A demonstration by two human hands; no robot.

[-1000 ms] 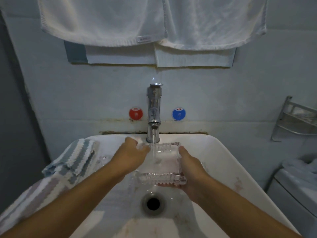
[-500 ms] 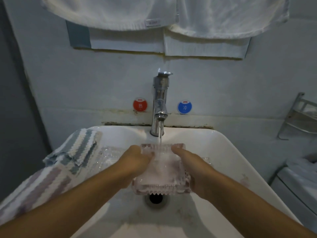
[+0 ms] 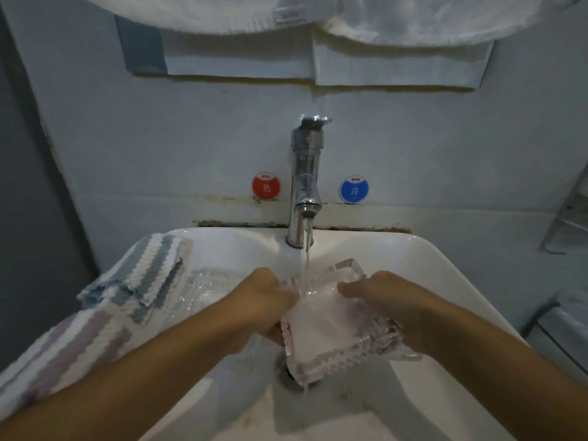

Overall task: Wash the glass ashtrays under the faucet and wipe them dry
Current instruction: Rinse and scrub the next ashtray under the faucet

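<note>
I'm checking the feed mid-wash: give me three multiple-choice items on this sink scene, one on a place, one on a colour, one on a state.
1. Where does the second ashtray lie?
A. on the sink's left rim beside the striped cloth
B. on the right shelf
C. over the drain

2. What colour is the round sticker left of the faucet?
A. blue
B. green
C. red

3. How is the held ashtray?
A. flat on the basin
B. tilted under running water
C. wrapped in cloth

Answers: 1 A, it glints there; 2 C, blue sits right; 3 B, left hand and right hand grip it, water spilling off.
</note>
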